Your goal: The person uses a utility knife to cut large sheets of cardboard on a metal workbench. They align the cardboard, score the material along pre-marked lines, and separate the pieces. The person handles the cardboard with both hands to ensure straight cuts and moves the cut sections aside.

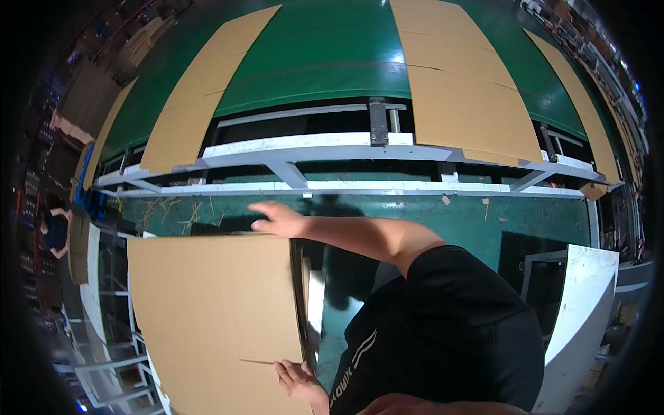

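A stack of flat brown cardboard sheets point(214, 304) lies at the lower left, beside my turned body. My left hand point(299, 380) rests on the top sheet near its right edge, fingers stretched out beside a short slit. My right hand point(278, 219) is over the far edge of the sheets, close to the far right corner. Its fingers are apart and nothing shows in them. Whether it touches the cardboard edge, I cannot tell.
Ahead runs a green conveyor belt point(318, 55) on a grey metal frame point(332, 153). Cardboard sheets, including a left one point(200, 90) and a wide one point(463, 83), lie across it. Scraps point(187, 211) litter the green floor. A white-topped table point(577, 311) stands right; another person point(55, 232) is far left.
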Motion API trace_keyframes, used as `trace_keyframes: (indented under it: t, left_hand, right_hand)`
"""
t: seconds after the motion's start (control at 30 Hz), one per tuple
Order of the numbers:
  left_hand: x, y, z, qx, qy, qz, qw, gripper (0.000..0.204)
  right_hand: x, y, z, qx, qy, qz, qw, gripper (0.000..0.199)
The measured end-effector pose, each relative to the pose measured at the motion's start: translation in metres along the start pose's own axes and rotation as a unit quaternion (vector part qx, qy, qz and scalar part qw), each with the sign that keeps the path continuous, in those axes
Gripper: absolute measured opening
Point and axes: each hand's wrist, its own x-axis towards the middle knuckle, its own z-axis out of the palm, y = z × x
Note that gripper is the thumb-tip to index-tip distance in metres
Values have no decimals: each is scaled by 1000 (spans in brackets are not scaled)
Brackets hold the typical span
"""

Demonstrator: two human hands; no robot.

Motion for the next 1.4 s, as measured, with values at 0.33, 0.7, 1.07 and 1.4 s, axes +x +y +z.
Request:
trace_keyframes:
  t: [0.33, 0.7, 1.07, 1.4]
  left_hand:
    - [28, 68, 41, 20, 33, 32, 999, 42]
    - [93, 191, 89, 16, -19, 122, 992, 41]
    - [134, 169, 107, -9, -6, 148, 989, 41]
    - [151, 175, 105, -35, 21, 150, 988, 41]
  right_hand:
    - [-342, 203, -485, -565, 577, 235, 541, 24]
    - [-550, 207, -612, -446, 297, 611, 582, 94]
    - [-362, 77, -529, -505, 337, 150, 780, 32]
    - [-224, -62, -547, -56, 600, -30, 797, 23]
